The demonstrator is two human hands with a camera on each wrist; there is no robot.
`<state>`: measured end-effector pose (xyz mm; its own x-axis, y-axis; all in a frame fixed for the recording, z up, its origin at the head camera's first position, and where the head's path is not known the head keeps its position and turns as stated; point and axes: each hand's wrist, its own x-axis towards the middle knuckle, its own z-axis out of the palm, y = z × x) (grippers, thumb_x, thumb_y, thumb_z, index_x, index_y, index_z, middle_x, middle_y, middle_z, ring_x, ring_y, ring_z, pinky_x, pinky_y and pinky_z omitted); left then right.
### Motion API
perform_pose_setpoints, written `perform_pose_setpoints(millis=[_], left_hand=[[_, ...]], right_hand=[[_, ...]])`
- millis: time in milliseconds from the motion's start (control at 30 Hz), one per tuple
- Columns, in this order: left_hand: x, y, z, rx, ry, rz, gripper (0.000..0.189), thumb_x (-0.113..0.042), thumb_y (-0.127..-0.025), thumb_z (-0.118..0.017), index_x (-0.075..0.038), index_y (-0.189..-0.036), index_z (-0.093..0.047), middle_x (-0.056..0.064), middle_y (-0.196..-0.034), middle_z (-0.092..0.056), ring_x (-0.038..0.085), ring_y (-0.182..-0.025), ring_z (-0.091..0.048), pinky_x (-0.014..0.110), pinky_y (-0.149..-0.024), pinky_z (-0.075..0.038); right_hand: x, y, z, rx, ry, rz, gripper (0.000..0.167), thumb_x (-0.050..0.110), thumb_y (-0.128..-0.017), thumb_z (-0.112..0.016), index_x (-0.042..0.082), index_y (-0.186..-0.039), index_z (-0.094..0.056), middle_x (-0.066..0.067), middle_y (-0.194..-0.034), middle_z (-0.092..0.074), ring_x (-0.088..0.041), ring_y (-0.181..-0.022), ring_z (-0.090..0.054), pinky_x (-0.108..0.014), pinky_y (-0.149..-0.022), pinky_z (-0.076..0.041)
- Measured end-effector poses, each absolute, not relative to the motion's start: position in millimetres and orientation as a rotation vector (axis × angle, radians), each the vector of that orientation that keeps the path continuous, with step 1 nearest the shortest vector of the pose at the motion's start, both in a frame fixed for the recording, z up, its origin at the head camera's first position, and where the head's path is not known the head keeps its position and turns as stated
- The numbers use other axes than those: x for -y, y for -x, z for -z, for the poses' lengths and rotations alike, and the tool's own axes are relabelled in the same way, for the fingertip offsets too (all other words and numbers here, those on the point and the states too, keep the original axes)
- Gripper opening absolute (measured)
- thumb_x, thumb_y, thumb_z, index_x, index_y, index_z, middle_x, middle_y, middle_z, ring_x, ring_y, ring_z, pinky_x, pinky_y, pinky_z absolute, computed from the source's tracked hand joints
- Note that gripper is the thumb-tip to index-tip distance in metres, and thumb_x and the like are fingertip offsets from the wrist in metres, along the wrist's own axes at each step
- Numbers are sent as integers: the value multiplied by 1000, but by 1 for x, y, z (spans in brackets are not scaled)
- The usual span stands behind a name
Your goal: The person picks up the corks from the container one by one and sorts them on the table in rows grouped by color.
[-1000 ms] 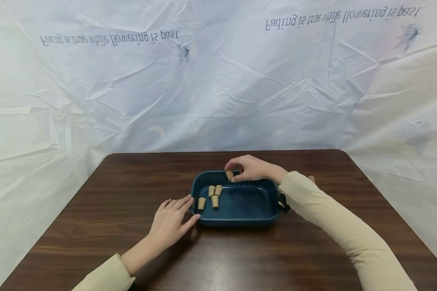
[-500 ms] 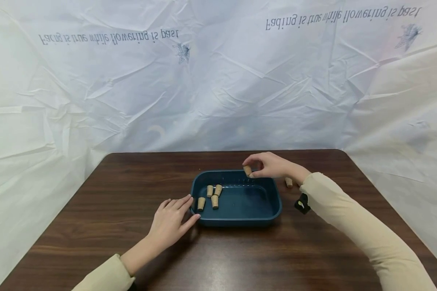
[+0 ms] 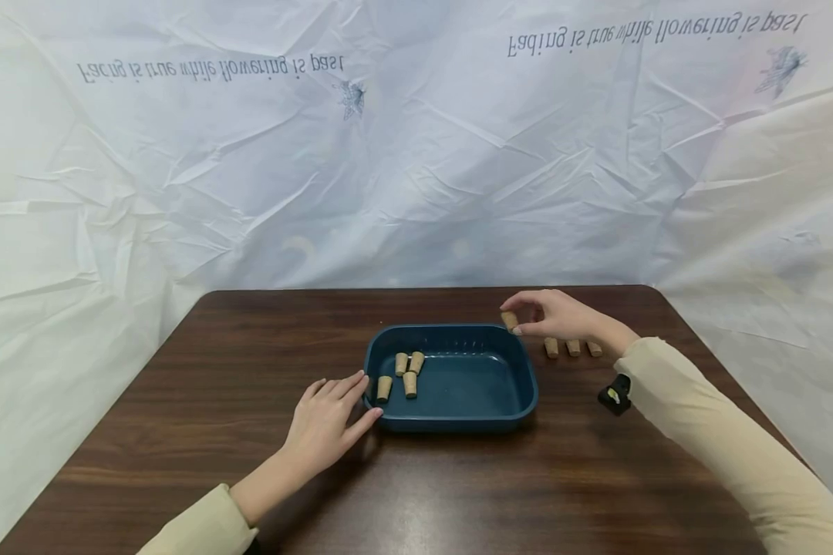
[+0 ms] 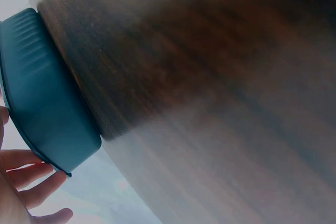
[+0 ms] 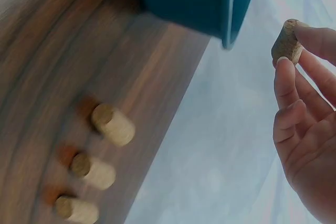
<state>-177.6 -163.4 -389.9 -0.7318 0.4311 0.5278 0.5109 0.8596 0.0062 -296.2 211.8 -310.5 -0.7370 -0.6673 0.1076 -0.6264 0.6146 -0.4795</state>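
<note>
My right hand (image 3: pixel 555 314) pinches a cork stopper (image 3: pixel 510 321) between thumb and fingertips, above the back right corner of the blue tray (image 3: pixel 451 424). The right wrist view shows this tapered cork (image 5: pixel 287 43) held up off the table, beyond the tray's rim. Several corks (image 3: pixel 409 385) stand inside the tray at its left end. My left hand (image 3: pixel 329 424) rests its extended fingers on the tray's left rim; in the left wrist view the fingertips (image 4: pixel 44 187) touch the rim from outside.
Three more corks (image 3: pixel 573 348) stand in a row on the dark wooden table (image 3: pixel 458 493), right of the tray and below my right hand. A printed white sheet (image 3: pixel 416 154) hangs behind the table's far edge.
My right hand has carried the pinched cork rightward from over the tray's middle to its back right corner. The row of corks has come into view. The left hand has stayed still.
</note>
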Motion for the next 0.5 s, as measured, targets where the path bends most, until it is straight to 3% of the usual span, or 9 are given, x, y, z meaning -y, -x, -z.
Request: perform_pose_setpoints(millis=[233,500], left_hand=[[164,178,390,2519,679,194,51,-47,-82,-54,-7,-114,-61,5,-116,-56,22,-99,-55,47,-85,-38],[164,179,391,2518,678,192,52,-48,-83,-53,-7,-114,-61,6,-116,-56,22,-98,-56,47,-85,-38]], right_hand=[[-238,295,320,-2828,1079,768,37,18,-85,-60,12,-120,-52,-4,-109,-55,-10,-68,-54,-31,-60,-44],[-271,288,332,-2854,966,828,37,17,-87,-57,7,-121,-50,-8,-109,-54,-14,-69,-52,-31,-56,-42]])
